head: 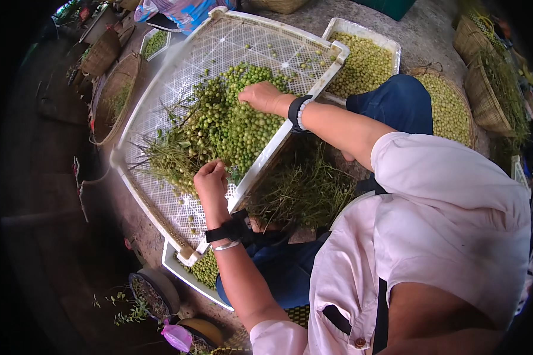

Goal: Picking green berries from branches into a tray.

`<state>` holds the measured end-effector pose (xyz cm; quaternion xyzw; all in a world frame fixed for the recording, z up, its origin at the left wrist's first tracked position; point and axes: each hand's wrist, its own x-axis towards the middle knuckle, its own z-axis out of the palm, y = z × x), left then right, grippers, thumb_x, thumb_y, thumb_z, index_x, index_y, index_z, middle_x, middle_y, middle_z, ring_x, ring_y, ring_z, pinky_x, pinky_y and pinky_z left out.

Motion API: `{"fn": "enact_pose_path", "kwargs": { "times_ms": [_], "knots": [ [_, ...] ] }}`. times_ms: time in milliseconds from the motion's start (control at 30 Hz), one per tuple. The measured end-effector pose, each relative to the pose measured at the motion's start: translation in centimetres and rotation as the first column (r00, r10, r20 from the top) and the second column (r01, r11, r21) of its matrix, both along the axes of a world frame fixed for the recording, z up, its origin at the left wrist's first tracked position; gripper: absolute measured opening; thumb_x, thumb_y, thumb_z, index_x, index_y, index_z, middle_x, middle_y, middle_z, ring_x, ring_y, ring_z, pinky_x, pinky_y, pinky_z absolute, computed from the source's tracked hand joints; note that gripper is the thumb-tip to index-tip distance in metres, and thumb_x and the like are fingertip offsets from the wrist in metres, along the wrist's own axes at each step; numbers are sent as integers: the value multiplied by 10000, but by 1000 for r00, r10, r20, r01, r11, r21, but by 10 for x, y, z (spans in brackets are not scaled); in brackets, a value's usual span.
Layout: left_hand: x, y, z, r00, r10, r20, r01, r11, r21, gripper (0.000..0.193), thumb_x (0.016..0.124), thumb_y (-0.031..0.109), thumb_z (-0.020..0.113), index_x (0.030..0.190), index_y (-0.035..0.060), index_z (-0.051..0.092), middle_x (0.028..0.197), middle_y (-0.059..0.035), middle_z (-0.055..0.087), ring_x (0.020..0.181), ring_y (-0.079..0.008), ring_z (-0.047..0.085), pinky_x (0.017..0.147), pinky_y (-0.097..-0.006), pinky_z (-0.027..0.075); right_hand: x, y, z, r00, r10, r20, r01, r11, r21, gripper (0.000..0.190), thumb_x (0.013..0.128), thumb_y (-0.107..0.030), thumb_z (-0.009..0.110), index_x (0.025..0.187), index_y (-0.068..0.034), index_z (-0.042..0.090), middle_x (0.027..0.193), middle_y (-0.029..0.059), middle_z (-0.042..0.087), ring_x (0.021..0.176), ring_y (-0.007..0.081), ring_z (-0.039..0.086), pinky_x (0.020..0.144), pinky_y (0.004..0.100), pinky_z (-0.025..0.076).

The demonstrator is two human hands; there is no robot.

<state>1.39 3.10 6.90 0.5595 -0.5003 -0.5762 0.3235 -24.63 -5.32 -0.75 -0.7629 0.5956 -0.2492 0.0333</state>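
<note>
A white plastic mesh tray (pixel 160 102) lies tilted before me, with a heap of small round green fruits (pixel 213 117) on it. Thin green stems (pixel 166 155) are tangled into the heap's left side. My right hand (pixel 262 96) is over the heap's upper part, fingers curled down among the fruits. Near the tray's close edge, my left hand (pixel 212 177) has its fingertips drawn together at the heap's lower border. Whether either hand pinches a stem or a fruit is too small to tell.
Below the tray's close edge lies a pile of stripped stems (pixel 311 191). White bins of fruits stand at upper right (pixel 364 62) and lower left (pixel 204 270). A round basket of fruits (pixel 446 104) and woven baskets (pixel 491 93) are at right. Another person's patterned clothing (pixel 186 13) shows beyond.
</note>
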Motion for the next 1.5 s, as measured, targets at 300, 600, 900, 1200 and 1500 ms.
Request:
{"fn": "enact_pose_path", "kwargs": {
  "times_ms": [300,600,900,1200,1500],
  "knots": [
    [4,7,-8,966,107,-236,-111,994,-6,78,893,105,543,932,39,561,662,10,549,446,-25,388,394,-160,269,71,81,21,633,-352,689,-219,773,596,479,824,-490,586,946,-29,630,807,79,650,648,208,615,601,338,504],
    [-27,20,-13,807,247,537,137,806,-576,246,709,66,703,825,6,495,696,-111,575,626,-270,564,588,-363,444,136,51,-4,-471,-671,573,-586,724,366,207,916,-235,491,817,-60,538,728,55,587,661,185,588,611,373,486],
    [-25,29,-8,786,270,556,173,767,-618,259,664,34,709,804,12,492,677,-128,545,609,-306,530,578,-378,425,92,-21,-18,-511,-703,494,-575,707,412,210,912,-179,496,740,-70,447,580,44,471,440,149,436,381,266,382],
    [-5,27,-3,956,153,251,-65,943,-326,190,744,23,659,775,19,472,623,-71,564,482,-158,492,458,-273,387,48,-53,-21,-460,-594,660,-190,792,580,273,869,-181,578,647,-106,438,548,-9,419,420,86,362,349,237,268],
    [10,30,7,993,50,-111,-62,992,-108,151,853,9,561,810,72,430,642,-56,591,415,-42,371,371,-193,267,24,-15,21,-311,-701,641,-569,678,465,159,855,-176,600,877,-21,572,825,80,604,607,116,560,428,177,401]
  ]
}}
